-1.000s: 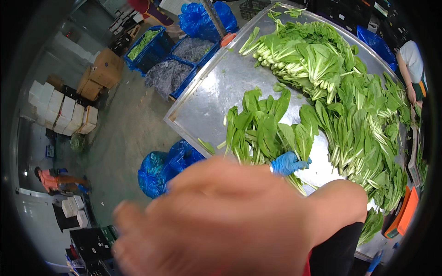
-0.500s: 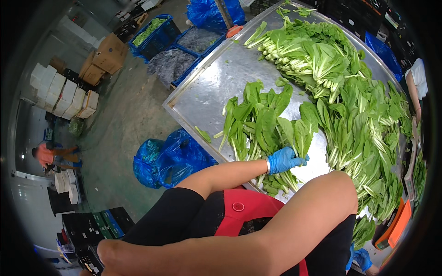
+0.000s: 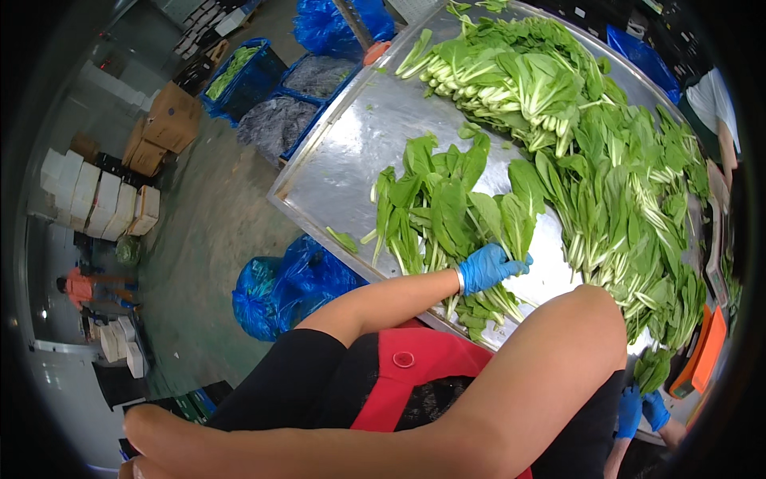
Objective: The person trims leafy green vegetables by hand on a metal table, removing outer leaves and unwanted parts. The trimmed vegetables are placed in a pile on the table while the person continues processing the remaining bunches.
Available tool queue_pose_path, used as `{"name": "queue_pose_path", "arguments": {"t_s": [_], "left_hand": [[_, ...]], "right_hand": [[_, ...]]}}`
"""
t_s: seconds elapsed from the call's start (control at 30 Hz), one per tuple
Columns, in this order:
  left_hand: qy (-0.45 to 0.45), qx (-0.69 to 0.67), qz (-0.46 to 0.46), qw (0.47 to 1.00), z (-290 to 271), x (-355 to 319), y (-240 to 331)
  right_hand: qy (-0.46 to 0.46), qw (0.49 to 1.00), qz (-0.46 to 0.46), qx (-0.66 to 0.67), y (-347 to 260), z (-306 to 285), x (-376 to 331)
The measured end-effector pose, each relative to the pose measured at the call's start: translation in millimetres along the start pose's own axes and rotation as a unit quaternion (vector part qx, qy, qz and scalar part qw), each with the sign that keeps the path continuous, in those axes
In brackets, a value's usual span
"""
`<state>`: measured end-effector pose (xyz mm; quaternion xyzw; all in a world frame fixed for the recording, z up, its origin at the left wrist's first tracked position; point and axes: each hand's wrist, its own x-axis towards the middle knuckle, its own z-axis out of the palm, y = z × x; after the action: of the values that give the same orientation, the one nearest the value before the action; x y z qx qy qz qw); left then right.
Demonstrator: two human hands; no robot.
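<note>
steel worktop (image 3: 351,152) fills the head view, with a long heap of leafy greens (image 3: 622,184) along its far edge. left hand (image 3: 488,267), in a blue glove, closes on a bunch of green leaves with pale stems (image 3: 443,215) near the worktop's near edge. right hand is hidden; its grip cannot be told. blue plastic bag (image 3: 291,283) sits on the floor below.

The left hand (image 3: 488,267) wears a thin blue disposable glove with a rolled white edge at the wrist. Both forearms are bare, without sleeves. On the body there is black clothing and a red apron-like piece with one round red button.
</note>
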<state>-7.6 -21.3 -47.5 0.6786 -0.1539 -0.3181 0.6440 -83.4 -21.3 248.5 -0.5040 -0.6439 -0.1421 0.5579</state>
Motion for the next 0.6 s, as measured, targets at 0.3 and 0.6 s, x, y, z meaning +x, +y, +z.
{"name": "queue_pose_path", "arguments": {"t_s": [0.3, 0.6], "left_hand": [[0.032, -0.119, 0.016, 0.992, 2.5, 2.8, -12.0], [0.023, -0.076, 0.032, 0.996, 4.7, -0.9, -1.7]], "right_hand": [[0.015, 1.000, 0.015, -0.017, -9.8, -2.5, -1.5], [0.001, 1.000, -0.019, -0.004, -34.7, 23.4, -0.6]]}}
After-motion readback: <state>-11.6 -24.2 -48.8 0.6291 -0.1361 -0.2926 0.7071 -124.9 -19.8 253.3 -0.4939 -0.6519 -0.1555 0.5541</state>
